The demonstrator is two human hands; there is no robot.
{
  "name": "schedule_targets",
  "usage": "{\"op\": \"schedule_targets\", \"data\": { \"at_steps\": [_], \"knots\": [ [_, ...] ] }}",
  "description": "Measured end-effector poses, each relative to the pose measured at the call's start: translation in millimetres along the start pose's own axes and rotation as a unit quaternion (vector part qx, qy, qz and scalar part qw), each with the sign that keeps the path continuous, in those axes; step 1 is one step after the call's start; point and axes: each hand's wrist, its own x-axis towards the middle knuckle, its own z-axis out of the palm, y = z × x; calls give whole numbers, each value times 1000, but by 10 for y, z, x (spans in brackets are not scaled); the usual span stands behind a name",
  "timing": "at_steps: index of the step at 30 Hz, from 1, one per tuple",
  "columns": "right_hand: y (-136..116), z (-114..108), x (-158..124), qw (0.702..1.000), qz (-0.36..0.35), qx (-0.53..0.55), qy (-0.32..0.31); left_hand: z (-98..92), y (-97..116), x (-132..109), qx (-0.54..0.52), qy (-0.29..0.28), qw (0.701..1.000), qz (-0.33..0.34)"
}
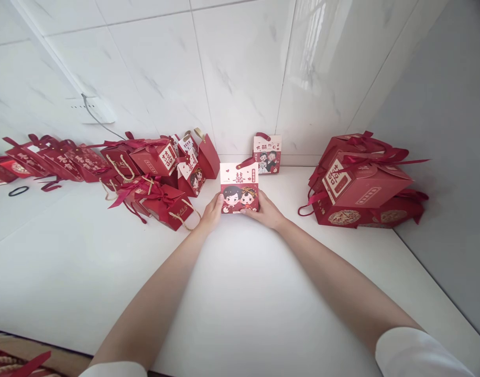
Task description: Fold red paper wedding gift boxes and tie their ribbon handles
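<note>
Between my two hands is a red and white gift box (239,191), printed with a cartoon couple and a large red character, with a dark red ribbon handle on top. My left hand (212,210) is closed on its left side. On the right side, my right hand (266,210) grips the same box, with the thumb across its lower front corner. Behind it, close to the wall, stands a similar gift box (267,155) showing a couple in wedding clothes. The fingers behind the held box are hidden.
Left of my hands, several red gift boxes (157,157) with ribbons and rope handles crowd along the tiled wall (240,68). More red boxes (366,180) are stacked at the right. A black ring (18,191) lies at the far left of the white table (232,293).
</note>
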Motion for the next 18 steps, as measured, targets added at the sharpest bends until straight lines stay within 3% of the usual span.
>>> {"op": "schedule_targets", "data": {
  "at_steps": [5,8,13,18],
  "knots": [
    [-18,-11,-15,1000,-9,-27,6,-6,-54,30,-6,2,1000,-8],
    [-43,-8,-33,997,-55,-58,18,-20,-154,80,-41,32,998,-27],
    [-101,39,-63,987,-102,-124,9,-28,-223,116,-98,89,991,2],
    [-116,64,-83,973,-126,-189,35,-12,-86,34,-137,-18,988,62]
  ]
}}
